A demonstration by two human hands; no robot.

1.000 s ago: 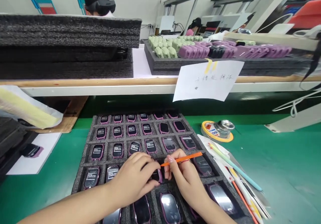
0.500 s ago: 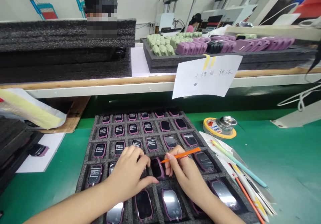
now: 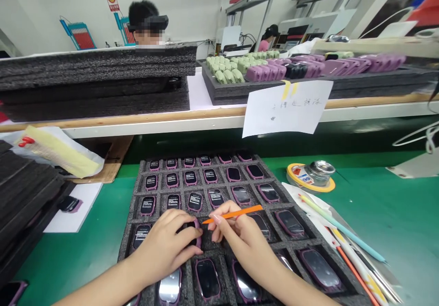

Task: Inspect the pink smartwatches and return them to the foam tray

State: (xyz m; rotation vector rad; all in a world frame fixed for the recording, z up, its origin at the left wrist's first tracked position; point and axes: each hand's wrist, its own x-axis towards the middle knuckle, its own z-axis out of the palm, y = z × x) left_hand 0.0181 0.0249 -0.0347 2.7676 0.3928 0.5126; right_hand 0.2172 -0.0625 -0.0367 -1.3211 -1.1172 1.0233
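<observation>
My left hand [image 3: 171, 237] is curled over a purple-rimmed smartwatch body [image 3: 197, 233] in the foam tray [image 3: 129, 230]. The thumb and fingertips close on its right end, and the palm hides most of it. In a pinch grip, my right hand [image 3: 236, 228] holds an orange plastic pry stick [image 3: 240, 212], its pointed tip just right of that watch. A bare dark stretch of a tray slot shows below the tip. Rows of strapless watch bodies fill the surrounding slots, such as a dark-faced watch [image 3: 207, 278] nearer me. Several farther ones show white text on their screens.
Right of the tray lie a solder wire spool [image 3: 320, 173] on a yellow tape roll [image 3: 295, 180] and several pens [image 3: 343, 230]. At left, foam trays [image 3: 25, 210] are stacked beside a loose watch [image 3: 70, 204]. A shelf [image 3: 154, 127] crosses behind; a person [image 3: 147, 24] sits beyond.
The camera view has shifted, moving the scene right and down. Relative to the tray, my right hand and the pry stick have moved left. My left hand now closes on a watch's right end.
</observation>
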